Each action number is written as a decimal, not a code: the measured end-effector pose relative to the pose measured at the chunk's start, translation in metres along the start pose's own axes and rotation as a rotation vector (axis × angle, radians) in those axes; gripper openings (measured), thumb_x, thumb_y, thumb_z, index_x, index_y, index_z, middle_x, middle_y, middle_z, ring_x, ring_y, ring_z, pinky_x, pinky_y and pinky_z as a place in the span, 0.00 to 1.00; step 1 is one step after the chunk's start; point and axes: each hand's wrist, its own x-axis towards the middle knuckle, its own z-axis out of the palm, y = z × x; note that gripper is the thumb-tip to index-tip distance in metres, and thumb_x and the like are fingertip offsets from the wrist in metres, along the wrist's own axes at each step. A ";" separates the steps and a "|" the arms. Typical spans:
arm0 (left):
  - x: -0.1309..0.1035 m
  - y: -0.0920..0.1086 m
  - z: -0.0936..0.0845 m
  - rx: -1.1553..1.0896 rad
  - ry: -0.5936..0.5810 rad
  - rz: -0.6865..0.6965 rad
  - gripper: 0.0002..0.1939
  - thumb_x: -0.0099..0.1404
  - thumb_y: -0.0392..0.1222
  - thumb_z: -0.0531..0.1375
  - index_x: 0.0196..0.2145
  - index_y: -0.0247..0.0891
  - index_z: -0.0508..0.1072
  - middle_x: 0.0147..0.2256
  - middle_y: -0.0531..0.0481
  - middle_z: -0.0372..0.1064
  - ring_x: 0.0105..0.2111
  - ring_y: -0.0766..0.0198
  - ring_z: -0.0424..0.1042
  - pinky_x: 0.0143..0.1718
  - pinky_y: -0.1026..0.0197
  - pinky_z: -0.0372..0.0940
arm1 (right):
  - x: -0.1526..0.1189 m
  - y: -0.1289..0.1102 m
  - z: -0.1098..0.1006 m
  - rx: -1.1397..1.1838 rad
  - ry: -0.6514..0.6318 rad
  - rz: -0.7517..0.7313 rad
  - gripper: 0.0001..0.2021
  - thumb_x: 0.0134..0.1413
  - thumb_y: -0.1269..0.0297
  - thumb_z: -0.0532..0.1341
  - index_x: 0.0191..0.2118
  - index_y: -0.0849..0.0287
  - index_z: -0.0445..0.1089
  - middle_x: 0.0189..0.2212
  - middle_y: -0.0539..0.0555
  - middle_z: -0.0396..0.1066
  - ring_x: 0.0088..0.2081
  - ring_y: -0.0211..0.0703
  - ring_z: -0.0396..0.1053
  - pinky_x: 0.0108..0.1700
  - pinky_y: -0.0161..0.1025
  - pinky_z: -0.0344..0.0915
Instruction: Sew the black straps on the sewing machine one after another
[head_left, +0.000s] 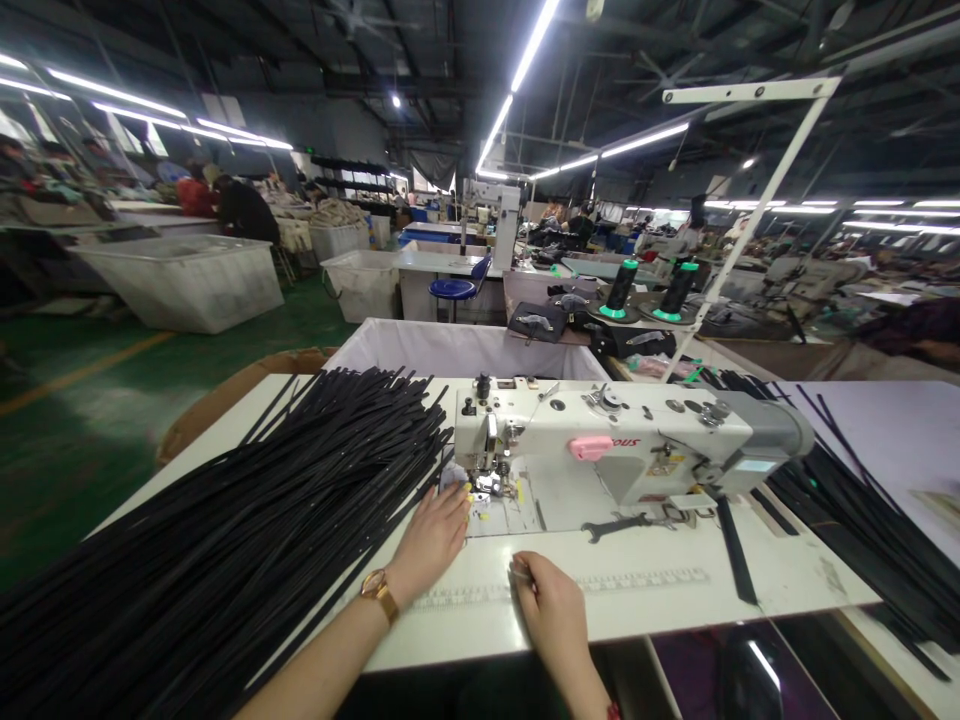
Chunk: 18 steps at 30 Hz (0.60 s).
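My left hand (437,535) lies palm down on the white machine table, fingers stretched toward the presser foot (489,485) of a white sewing machine (555,440). A gold watch is on that wrist. My right hand (553,605) is closed near the table's front, over a printed ruler scale (645,577). Its thumb and fingers are curled together around something small and dark that I cannot make out. Left of the machine, a large bundle of long black straps (247,510) covers the table and reaches close to my left forearm.
A wrench (626,525) lies under the machine arm. More black straps (870,530) are on the right, with a short black strip (736,550) nearer. Behind stand a white-lined bin (465,345) and black thread cones (619,290). A thread stand post (750,230) rises at right. Other people work far off.
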 end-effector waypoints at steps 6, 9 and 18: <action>0.001 0.000 -0.001 0.013 -0.018 0.013 0.19 0.72 0.37 0.49 0.57 0.37 0.68 0.61 0.45 0.62 0.62 0.52 0.60 0.63 0.39 0.53 | 0.003 0.000 -0.001 -0.007 -0.008 -0.004 0.13 0.59 0.70 0.52 0.42 0.56 0.73 0.37 0.53 0.79 0.37 0.47 0.75 0.38 0.38 0.65; 0.000 0.001 0.000 0.009 -0.030 0.006 0.19 0.71 0.36 0.49 0.57 0.37 0.67 0.62 0.45 0.62 0.62 0.52 0.60 0.63 0.39 0.54 | 0.002 -0.002 -0.002 -0.015 -0.012 -0.003 0.13 0.60 0.69 0.52 0.42 0.56 0.73 0.36 0.53 0.79 0.37 0.47 0.75 0.38 0.38 0.65; 0.038 -0.030 -0.023 -0.114 -0.009 0.050 0.14 0.69 0.32 0.51 0.45 0.35 0.75 0.50 0.42 0.73 0.56 0.51 0.66 0.59 0.45 0.60 | 0.002 0.002 0.002 -0.026 -0.022 -0.002 0.13 0.58 0.71 0.53 0.42 0.55 0.73 0.37 0.53 0.79 0.38 0.48 0.76 0.38 0.38 0.65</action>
